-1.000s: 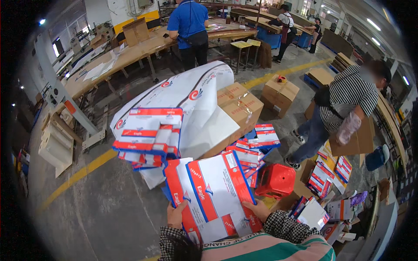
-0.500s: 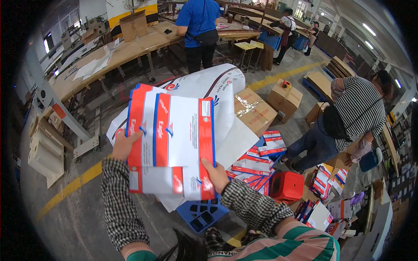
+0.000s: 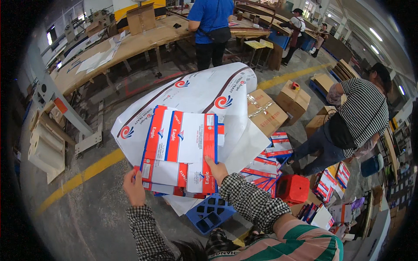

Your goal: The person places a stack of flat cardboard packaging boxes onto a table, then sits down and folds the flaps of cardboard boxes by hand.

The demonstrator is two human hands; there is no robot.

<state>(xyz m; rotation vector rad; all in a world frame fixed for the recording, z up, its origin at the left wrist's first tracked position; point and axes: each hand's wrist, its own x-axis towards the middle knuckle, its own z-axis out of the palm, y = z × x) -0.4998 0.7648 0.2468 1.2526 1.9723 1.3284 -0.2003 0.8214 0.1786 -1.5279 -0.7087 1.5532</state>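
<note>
Flat carton blanks (image 3: 187, 135), white with red bands and blue edges, lie in a stack in front of me. My right hand (image 3: 217, 172) grips their right edge, thumb on top and fingers underneath. At the lower left corner is my left hand (image 3: 134, 188), its thumb and forefinger closed on a small red corner of the blanks. A large white printed sheet (image 3: 200, 93) spreads beneath and behind the stack, its far side curling up. A blue plastic pallet (image 3: 226, 212) shows below the stack.
Brown cardboard boxes (image 3: 265, 114) stand beyond the sheet. More printed cartons (image 3: 261, 167) lie right of it, beside a red plastic stool (image 3: 293, 188). A person in a striped top (image 3: 363, 104) bends at the right; another in blue (image 3: 211, 17) stands by the long table (image 3: 143, 43).
The carton blanks have come down onto the white sheet. My left hand has slid from their left edge to the lower left corner; my right hand keeps its hold. The view has shifted slightly.
</note>
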